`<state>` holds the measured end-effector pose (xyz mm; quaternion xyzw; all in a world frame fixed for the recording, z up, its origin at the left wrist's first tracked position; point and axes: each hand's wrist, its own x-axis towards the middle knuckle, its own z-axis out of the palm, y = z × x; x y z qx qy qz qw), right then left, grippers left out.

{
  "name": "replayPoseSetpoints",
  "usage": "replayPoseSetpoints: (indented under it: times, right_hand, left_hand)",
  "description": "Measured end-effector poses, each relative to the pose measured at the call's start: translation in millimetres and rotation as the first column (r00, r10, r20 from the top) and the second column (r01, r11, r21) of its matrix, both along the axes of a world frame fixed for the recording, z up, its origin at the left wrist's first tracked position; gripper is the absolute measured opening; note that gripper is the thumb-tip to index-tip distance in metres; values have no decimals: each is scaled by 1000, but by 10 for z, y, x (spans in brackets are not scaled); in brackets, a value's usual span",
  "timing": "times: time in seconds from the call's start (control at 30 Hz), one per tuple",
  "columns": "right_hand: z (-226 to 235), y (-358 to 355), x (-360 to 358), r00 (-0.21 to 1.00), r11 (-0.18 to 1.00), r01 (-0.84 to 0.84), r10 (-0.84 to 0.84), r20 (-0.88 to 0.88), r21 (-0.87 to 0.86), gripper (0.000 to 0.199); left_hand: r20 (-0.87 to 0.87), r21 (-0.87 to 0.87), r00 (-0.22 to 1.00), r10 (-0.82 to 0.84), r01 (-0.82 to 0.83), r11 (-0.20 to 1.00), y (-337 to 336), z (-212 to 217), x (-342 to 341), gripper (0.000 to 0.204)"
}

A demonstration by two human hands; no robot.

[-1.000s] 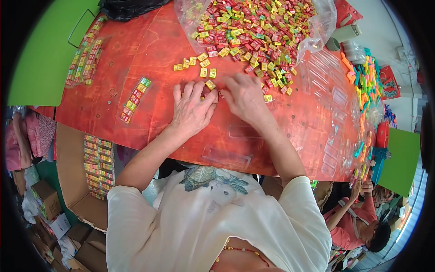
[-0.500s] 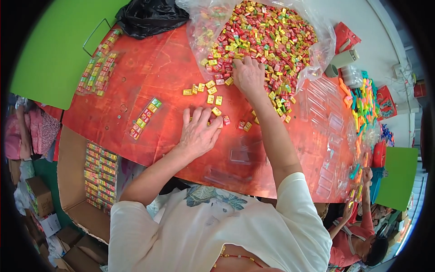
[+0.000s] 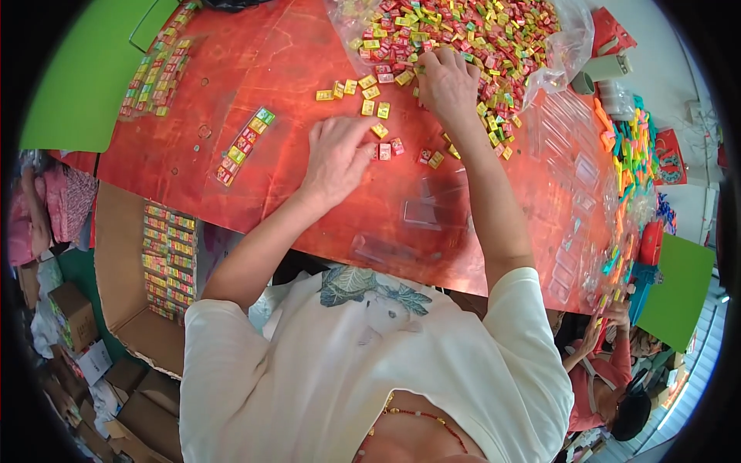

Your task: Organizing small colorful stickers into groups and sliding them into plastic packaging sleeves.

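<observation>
My left hand point(image 3: 337, 154) rests low over the table, its fingers bent and drawn together beside a yellow mini box point(image 3: 379, 130) and a red mini box point(image 3: 384, 152). What its fingertips hold, if anything, is hidden. My right hand point(image 3: 450, 86) is at the near edge of a big heap of red, yellow and green mini boxes point(image 3: 494, 46). Its fingers curl downward and their tips are out of sight. Several loose yellow boxes point(image 3: 370, 92) lie between the hands. Left of my left hand, a clear narrow tray point(image 3: 245, 147) holds a row of the boxes.
Filled trays point(image 3: 158, 73) lie at the far left of the red table point(image 3: 270, 69). Clear plastic trays point(image 3: 567, 147) spread on the right. A cardboard carton point(image 3: 120, 255) with filled rows stands below the left edge. Another person point(image 3: 606, 370) works at the lower right.
The whole view has shifted, so the table sits higher in the picture. My left hand's fingers have drawn closer together. My right hand has pulled slightly nearer along the heap's edge.
</observation>
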<state>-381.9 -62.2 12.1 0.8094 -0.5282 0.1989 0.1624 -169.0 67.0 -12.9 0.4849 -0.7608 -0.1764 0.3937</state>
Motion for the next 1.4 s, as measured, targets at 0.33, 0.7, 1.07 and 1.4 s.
replayPoseSetpoints:
  times: [0.33,0.7,1.07,1.4]
  right_hand:
    - [-18,1025,-12,987,928,-94,38,159,359,20]
    - [136,1253,40,971,859,-230,168,173,458,40]
    - [311,1425,-264,966,898,-214,136,220,385,37]
    - [293,2267,-360,973,798,-221,139,186,561,38]
  left_hand:
    - [-506,427,860,66,183,886,-152,210,294,38]
    - [465,145,885,14,-91,985,298,257,142,50]
    - [435,84,899,51,-97,992,256,221,158,26]
    - [293,400,951,-96,-31,916,205,414,523,63]
